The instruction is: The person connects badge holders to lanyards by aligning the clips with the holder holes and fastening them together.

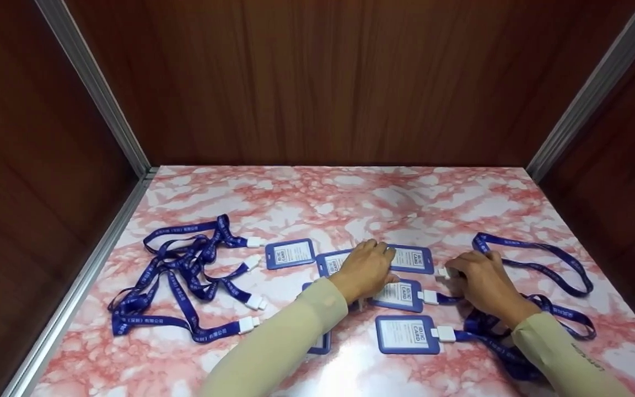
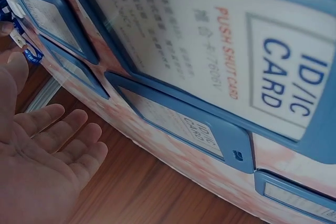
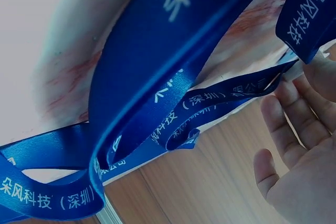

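Note:
My left hand (image 1: 366, 268) hovers over the middle of several blue-framed ID card holders, its fingers loosely extended in the left wrist view. Its fingertips overlap the upper right card holder (image 1: 412, 259) in the head view, and its forearm hides parts of other holders. My right hand (image 1: 483, 284) pinches the white clip end of a blue lanyard (image 1: 560, 263) between thumb and fingers. That clip (image 1: 443, 272) points toward the upper right holder, with a small gap between them. Below, two card holders (image 1: 407, 343) are joined to white clips on lanyards.
On the left lies a tangled pile of blue lanyards (image 1: 182, 264), white clips facing right. A card holder (image 1: 290, 253) sits beside it. The pink-and-white marbled tabletop (image 1: 345, 193) is bounded by brown wooden panels (image 1: 317, 82) and metal corner posts (image 1: 100, 88).

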### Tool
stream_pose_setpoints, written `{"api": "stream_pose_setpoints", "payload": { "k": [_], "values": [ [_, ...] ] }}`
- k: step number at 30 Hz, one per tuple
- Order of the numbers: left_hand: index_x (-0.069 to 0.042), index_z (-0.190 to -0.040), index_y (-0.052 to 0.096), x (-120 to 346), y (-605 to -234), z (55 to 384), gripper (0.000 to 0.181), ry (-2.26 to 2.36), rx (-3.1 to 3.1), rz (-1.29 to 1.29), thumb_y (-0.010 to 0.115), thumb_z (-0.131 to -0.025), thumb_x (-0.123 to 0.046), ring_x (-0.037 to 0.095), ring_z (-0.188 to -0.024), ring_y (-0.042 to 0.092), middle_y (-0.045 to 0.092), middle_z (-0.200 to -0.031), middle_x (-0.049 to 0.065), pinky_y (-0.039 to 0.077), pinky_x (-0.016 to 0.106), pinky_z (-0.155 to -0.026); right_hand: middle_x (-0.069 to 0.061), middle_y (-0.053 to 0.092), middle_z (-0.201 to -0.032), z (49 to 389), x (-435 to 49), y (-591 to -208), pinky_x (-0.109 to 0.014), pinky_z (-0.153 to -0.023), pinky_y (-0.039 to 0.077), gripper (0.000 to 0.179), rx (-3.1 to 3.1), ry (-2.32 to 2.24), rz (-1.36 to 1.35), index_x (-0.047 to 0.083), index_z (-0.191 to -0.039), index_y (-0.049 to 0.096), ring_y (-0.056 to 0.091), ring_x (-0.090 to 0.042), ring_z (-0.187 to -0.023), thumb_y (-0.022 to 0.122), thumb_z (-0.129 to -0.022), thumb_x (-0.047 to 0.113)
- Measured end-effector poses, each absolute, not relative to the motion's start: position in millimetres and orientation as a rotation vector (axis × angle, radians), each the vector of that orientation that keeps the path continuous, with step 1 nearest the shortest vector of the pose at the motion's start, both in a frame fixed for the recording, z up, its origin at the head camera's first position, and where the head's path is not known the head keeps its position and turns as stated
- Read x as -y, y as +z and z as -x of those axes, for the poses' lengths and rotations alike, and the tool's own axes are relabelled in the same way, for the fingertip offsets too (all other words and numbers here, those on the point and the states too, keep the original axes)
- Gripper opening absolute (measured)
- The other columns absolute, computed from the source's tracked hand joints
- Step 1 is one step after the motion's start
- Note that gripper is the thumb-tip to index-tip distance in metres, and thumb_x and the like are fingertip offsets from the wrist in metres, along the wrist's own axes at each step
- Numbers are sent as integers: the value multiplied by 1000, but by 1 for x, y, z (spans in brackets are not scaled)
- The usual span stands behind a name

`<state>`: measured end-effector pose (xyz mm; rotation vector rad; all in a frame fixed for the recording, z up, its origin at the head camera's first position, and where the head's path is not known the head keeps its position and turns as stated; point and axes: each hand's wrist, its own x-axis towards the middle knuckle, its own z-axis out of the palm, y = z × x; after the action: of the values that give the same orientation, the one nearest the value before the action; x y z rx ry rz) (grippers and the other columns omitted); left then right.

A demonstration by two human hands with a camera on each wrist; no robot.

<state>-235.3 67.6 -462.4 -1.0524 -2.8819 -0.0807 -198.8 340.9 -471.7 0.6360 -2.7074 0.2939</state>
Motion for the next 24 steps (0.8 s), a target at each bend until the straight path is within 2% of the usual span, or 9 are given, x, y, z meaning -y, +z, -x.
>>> {"api": "stream_pose_setpoints", "payload": {
  "k": [6,17,24],
  "values": [
    [-11,-139,59,-73,-462,242,59,-65,2903,996,61,-98,-54,22,-124,53,61,-134,4,40,36,-111,-4,73,-96,199,-341,-472,-48,-81,30,23,2726,287,-641,13,-95,74,64,-28,-94,84,-77,3],
    [-11,-141,57,-81,-466,251,62,1,2940,949,63,-97,-54,22,-123,55,61,-132,3,44,36,-105,-7,73,-100,198,-342,-473,-48,-81,30,26,2722,290,-636,10,-101,75,64,-29,-97,83,-78,1],
    [-12,-142,55,-85,-470,253,63,5,2954,930,64,-96,-54,22,-121,56,61,-132,3,46,35,-103,-6,73,-98,198,-342,-474,-48,-81,30,26,2714,273,-642,10,-98,75,63,-28,-95,85,-76,1]
  ]
}}
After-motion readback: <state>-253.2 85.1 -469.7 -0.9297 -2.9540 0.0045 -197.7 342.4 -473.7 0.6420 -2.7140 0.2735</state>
